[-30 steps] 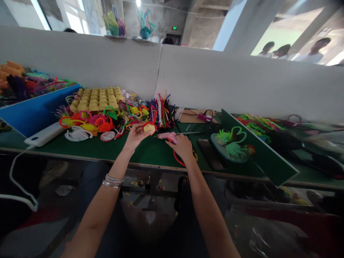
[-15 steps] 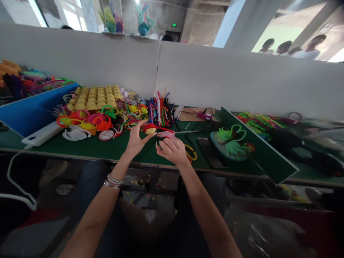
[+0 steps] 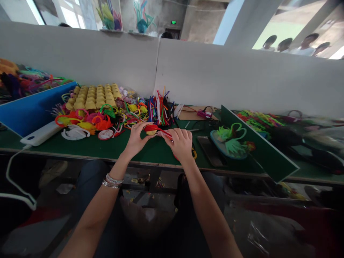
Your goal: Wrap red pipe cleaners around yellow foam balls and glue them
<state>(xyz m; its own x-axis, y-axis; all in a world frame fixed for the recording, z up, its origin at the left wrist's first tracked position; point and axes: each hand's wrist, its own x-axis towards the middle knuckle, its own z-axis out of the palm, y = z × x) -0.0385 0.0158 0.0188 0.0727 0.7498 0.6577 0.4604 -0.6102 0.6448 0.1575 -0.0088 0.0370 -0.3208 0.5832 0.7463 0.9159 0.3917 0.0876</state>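
Red strand (image 3: 152,127) caps a pale yellow ball (image 3: 151,133); the left hand (image 3: 136,140) pinches the ball between thumb and fingers, the right hand (image 3: 180,143) is clamped on the strand. Its long axis runs rightward, slightly toward the wearer, above green tabletop (image 3: 142,154) reaching the near edge. A distant green sign (image 3: 173,22) is too small to read.

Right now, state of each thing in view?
Left hand, pinching red-and-yellow piece
Right hand, closed on red strand
Blue board, standing on edge
Green board, standing on edge
Dark slab, lying flat
White power strip, cord attached
Colored strands, bunched
Green sign, lit
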